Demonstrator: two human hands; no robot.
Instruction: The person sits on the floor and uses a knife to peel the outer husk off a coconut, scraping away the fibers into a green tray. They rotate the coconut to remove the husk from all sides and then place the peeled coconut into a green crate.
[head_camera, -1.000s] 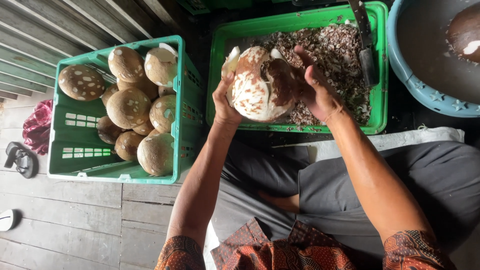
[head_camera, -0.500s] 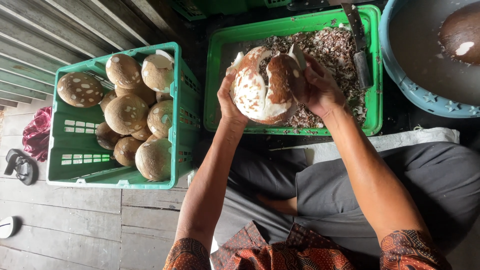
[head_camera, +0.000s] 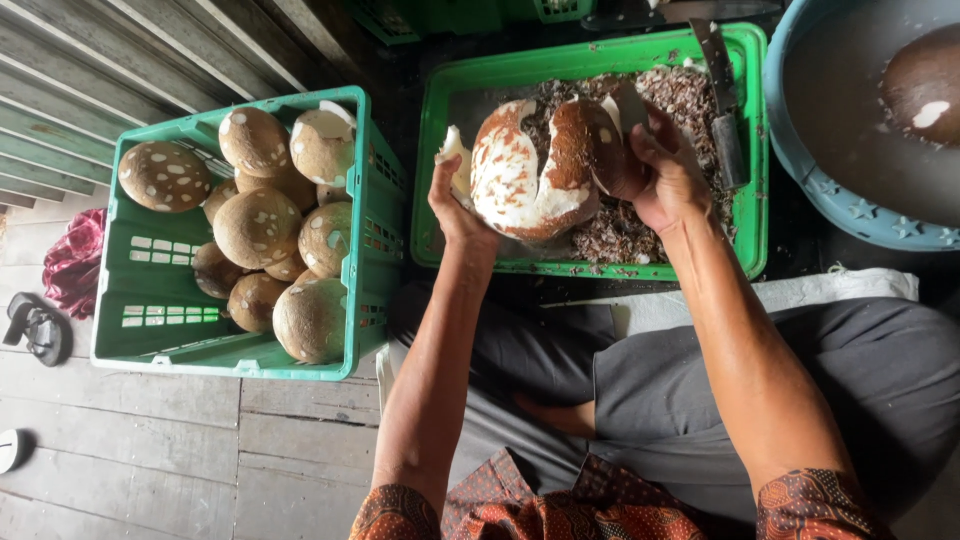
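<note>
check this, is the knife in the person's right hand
No, the knife lies in the green tray, while the right hand and left hand grip the coconut.

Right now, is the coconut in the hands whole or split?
Split: the coconut shows a white gap down its middle, held between left hand and right hand.

The left hand and the right hand hold a split coconut over a green tray. A green crate of coconuts stands beside it.

Glossy green plastic crate, weathered matt wooden floorboards, rough brown-and-white coconut, dull metal blade.
</note>
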